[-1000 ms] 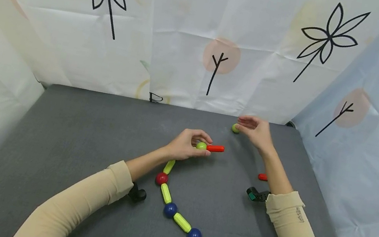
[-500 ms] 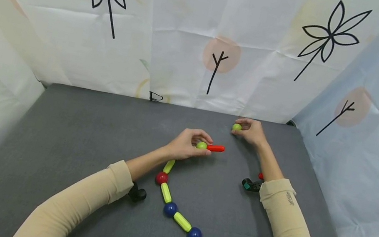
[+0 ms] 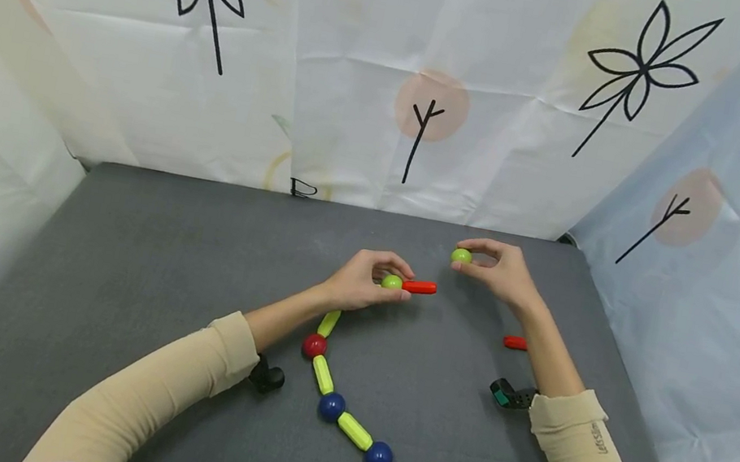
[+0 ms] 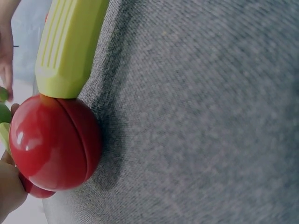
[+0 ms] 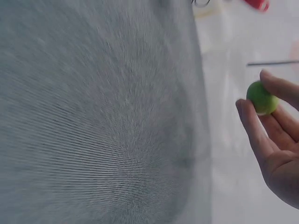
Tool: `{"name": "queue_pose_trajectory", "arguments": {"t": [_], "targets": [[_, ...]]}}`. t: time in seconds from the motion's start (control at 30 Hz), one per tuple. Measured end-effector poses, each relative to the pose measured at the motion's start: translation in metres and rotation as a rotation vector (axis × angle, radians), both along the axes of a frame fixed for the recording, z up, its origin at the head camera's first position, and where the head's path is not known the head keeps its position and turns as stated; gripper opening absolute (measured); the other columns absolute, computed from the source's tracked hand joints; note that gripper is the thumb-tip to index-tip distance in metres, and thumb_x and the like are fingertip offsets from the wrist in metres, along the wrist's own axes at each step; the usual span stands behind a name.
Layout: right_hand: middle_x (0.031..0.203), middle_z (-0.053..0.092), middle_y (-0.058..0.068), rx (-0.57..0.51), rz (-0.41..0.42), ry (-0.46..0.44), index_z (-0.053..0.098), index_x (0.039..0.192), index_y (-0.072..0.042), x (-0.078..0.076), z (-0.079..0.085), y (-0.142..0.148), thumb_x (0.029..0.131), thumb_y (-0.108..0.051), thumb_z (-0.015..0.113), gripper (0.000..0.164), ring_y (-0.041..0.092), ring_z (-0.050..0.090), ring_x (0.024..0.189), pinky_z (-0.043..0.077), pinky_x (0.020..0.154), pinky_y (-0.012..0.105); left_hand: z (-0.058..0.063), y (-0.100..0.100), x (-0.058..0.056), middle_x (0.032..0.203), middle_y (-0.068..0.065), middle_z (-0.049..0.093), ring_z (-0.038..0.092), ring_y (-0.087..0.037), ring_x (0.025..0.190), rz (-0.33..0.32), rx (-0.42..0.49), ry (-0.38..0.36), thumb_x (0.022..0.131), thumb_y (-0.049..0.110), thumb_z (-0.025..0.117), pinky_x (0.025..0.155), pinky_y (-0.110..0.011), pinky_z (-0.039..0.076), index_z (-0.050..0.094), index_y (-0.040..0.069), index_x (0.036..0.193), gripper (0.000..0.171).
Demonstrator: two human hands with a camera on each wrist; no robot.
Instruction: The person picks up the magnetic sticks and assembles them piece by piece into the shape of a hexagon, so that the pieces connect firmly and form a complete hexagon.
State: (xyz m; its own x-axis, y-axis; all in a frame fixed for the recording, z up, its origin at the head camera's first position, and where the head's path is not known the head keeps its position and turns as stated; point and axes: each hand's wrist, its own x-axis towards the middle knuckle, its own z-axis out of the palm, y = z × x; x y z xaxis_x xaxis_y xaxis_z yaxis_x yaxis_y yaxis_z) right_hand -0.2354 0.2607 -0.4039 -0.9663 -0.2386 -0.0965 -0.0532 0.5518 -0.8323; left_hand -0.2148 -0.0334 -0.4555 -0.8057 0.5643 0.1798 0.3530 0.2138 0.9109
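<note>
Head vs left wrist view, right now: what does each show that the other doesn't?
Head only: the blue ball at the chain's near end, the next blue ball along it, and the beige sleeves.

Left wrist only: clear lengthwise ridges on a yellow-green rod and a groove around the red ball it meets.

Both: that rod and red ball, the grey table, the left hand and right hand, each with a green ball.

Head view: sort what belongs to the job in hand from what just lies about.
Likely in the job:
lime ball in the right hand
second lime ball and red stick in the left hand
chain of balls and sticks

Lying about or background:
loose red stick, perhaps a spare
printed cloth
</note>
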Motion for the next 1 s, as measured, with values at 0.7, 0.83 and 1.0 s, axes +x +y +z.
{"name": "queue_pose_trajectory", "arguments": {"t": [0.7, 0.83, 1.0], "targets": [[0.133, 0.073, 0.028, -0.131, 0.165, 0.100, 0.070, 0.134, 0.006, 0.076, 0.000, -0.020, 0.095, -0.004, 0.082, 0.042, 0.027, 0.081, 0.110, 0.064, 0.085, 0.024, 0.003, 0.007, 0.003, 0.114, -0.012, 0.081, 0.069, -0.015, 0.096, -0.036, -0.010, 0.020, 0.094, 0.012, 0.086, 0.085, -0.023, 0.054, 0.076, 0.005, 0.122, 0.030], [0.137, 0.068, 0.031, -0.171, 0.191, 0.082, 0.066, 0.137, 0.008, 0.082, 0.001, -0.020, 0.098, -0.001, 0.078, 0.043, 0.028, 0.080, 0.114, 0.064, 0.088, 0.024, 0.007, 0.013, 0.008, 0.114, -0.010, 0.080, 0.070, -0.016, 0.100, -0.052, -0.039, 0.064, 0.094, 0.015, 0.086, 0.090, -0.022, 0.056, 0.075, 0.007, 0.124, 0.032], [0.139, 0.065, 0.031, -0.196, 0.175, 0.073, 0.066, 0.136, 0.008, 0.088, -0.002, -0.020, 0.098, -0.001, 0.078, 0.041, 0.009, 0.079, 0.109, 0.064, 0.088, 0.024, 0.009, 0.020, 0.013, 0.115, -0.009, 0.080, 0.072, -0.017, 0.103, -0.057, -0.048, 0.096, 0.094, 0.015, 0.087, 0.092, -0.021, 0.057, 0.074, 0.006, 0.125, 0.035]]}}
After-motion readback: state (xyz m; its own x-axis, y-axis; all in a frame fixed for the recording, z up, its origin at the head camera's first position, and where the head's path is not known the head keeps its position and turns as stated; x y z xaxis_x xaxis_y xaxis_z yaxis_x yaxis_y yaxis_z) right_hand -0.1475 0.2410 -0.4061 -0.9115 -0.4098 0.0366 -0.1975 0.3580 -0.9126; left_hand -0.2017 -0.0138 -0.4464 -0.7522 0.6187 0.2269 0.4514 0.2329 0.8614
